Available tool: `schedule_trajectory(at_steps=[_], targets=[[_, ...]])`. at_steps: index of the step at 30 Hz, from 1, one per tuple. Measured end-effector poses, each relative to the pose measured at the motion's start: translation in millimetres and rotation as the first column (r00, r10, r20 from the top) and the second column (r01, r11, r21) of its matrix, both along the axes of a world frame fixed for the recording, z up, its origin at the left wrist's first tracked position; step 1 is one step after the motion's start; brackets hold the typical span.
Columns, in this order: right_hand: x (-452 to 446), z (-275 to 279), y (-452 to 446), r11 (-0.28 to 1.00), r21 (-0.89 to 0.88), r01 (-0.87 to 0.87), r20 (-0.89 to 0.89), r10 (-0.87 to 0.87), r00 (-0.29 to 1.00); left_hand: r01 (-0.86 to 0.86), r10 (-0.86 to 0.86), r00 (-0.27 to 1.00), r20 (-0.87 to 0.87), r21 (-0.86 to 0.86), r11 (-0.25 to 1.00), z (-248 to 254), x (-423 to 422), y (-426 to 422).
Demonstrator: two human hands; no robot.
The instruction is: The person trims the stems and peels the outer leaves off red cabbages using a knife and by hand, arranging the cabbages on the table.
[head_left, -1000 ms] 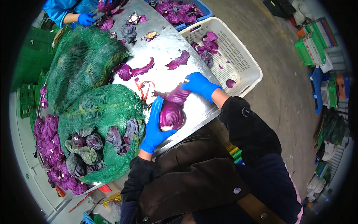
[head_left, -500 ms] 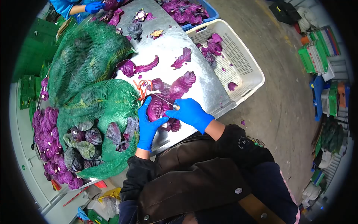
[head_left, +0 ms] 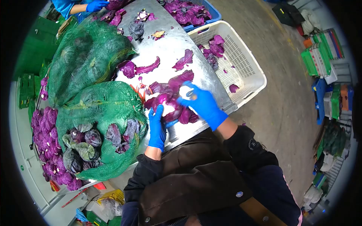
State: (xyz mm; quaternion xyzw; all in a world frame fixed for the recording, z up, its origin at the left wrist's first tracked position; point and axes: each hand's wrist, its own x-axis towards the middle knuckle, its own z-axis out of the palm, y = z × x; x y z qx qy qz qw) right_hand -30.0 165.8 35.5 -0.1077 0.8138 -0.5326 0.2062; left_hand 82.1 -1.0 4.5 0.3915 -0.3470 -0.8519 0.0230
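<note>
My left hand [head_left: 157, 128], in a blue glove, grips a red cabbage [head_left: 172, 114] from its near left side. A white cut patch shows on the cabbage. My right hand [head_left: 205, 107], also gloved and blurred, is closed just right of the cabbage. Part of a knife handle [head_left: 194, 97] shows at its fingers; I cannot make out the blade. At those fingertips is a whitish piece [head_left: 185, 91], apparently cut from the cabbage. Loose purple leaves [head_left: 181, 80] lie behind and under the cabbage on the metal table [head_left: 205, 80].
Green net bags [head_left: 88, 56] of cabbages cover the table's left side. Peeled cabbages [head_left: 49, 139] are heaped beyond them. A white crate [head_left: 247, 60] and a blue crate [head_left: 215, 13] with leaves stand along the right edge. A co-worker's gloved hand [head_left: 96, 5] is at the far end.
My right hand has moved right and up, away from the cabbage. The cabbage has turned, showing a white cut patch, and my left hand has shifted slightly right. A whitish piece now shows at my right fingertips.
</note>
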Motion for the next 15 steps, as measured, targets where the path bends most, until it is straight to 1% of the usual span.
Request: schedule_trajectory(at_steps=[1,2,3,4,5,6,7,8,9,10,11,13,15], targets=[[7,0,-4,0.989,0.086,-0.119,-0.050,0.124,0.991,0.164,-0.151,0.980,0.132,-0.090,0.982,27,-3,-1],[4,-2,-3,0.987,0.101,-0.127,-0.076,0.135,0.988,0.270,-0.234,0.961,0.145,-0.333,0.903,18,2,-5],[4,-4,-2,0.984,0.116,-0.136,-0.097,0.147,0.984,0.355,-0.307,0.934,0.182,-0.551,0.755,7,10,-14],[-2,-2,-1,0.984,0.116,-0.133,-0.098,0.145,0.985,0.224,-0.348,0.931,0.106,-0.922,0.317,23,4,-16],[-12,1,1,0.976,0.062,-0.211,-0.015,0.212,0.977,0.194,-0.456,0.885,0.094,-0.965,0.179,41,-1,-20],[-21,2,1,0.960,0.001,-0.282,0.064,0.281,0.958,0.198,-0.532,0.828,0.179,-0.980,-0.021,56,-15,-21],[-28,2,2,0.960,0.001,-0.279,0.064,0.279,0.958,0.178,-0.585,0.763,0.276,-0.959,-0.219,61,-27,-22],[-33,1,2,0.947,0.001,-0.322,0.030,0.322,0.946,0.230,-0.734,0.652,0.187,-0.972,-0.044,21,-33,-28],[-36,1,3,0.931,0.001,-0.366,-0.007,0.366,0.931,0.229,-0.735,0.652,0.187,-0.972,-0.044,15,-30,-24],[-41,6,4,0.925,0.191,-0.330,-0.192,0.365,0.911,0.243,-0.669,0.727,0.153,-0.969,0.042,13,-32,-17],[-37,12,11,0.909,0.353,-0.222,-0.295,0.334,0.895,0.253,-0.595,0.794,0.126,-0.958,0.135,11,-33,-8],[-21,29,8,0.853,0.507,-0.121,-0.133,0.217,0.967,0.303,-0.436,0.853,0.287,-0.952,-0.035,23,-32,17],[5,14,8,0.856,0.515,-0.050,-0.319,0.245,0.915,0.368,-0.400,0.846,0.352,-0.929,-0.038,34,-36,34]])
